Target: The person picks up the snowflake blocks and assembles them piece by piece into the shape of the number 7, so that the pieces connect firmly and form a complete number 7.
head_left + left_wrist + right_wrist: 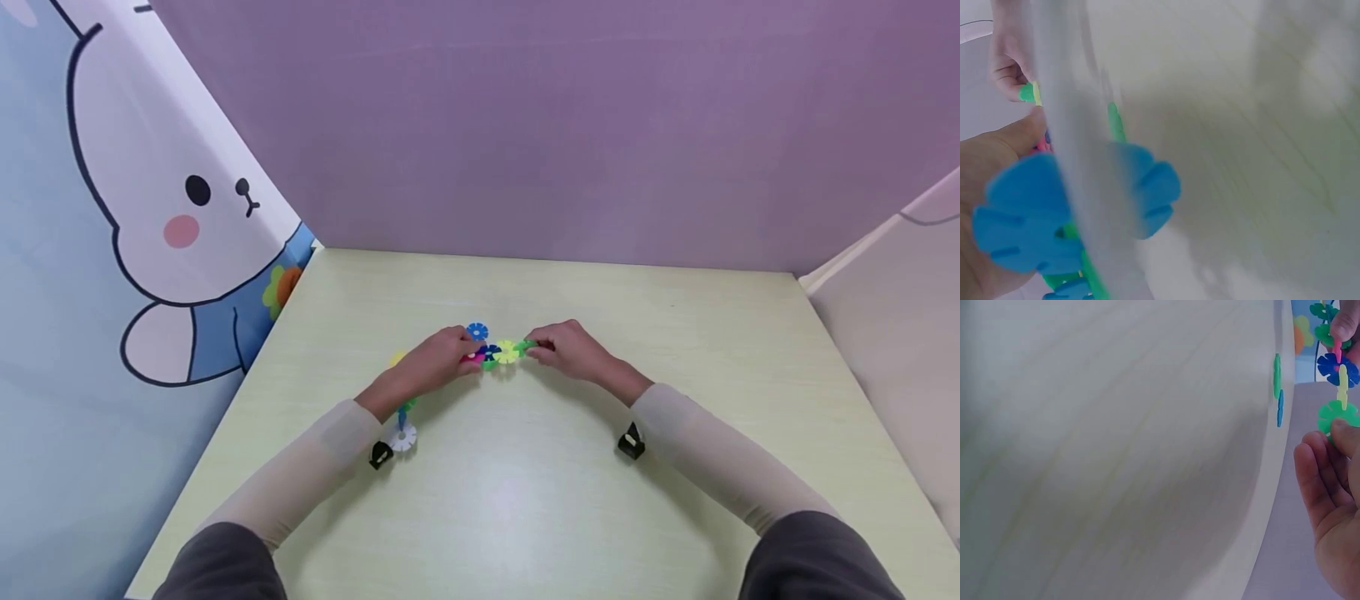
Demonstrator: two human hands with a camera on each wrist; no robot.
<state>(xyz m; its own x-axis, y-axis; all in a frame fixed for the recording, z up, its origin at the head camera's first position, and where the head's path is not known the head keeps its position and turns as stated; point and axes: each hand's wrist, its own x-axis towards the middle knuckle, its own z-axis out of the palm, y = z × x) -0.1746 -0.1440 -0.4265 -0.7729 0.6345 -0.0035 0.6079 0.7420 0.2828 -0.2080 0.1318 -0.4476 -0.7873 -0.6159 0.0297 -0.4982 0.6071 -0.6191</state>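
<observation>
Between the two hands runs a chain of slotted plastic flower discs. My left hand pinches it at a pink disc, beside a dark blue disc. A yellow disc comes after that. At the chain's right end, my right hand pinches a green disc between thumb and fingers. More discs trail behind the left wrist, among them a blue disc and a white disc; the left forearm and hand partly hide this stretch.
On the pale table, a loose blue disc lies just beyond the left fingers, with a green piece near it. Small black devices hang under both wrists. A purple panel rises at the table's far edge.
</observation>
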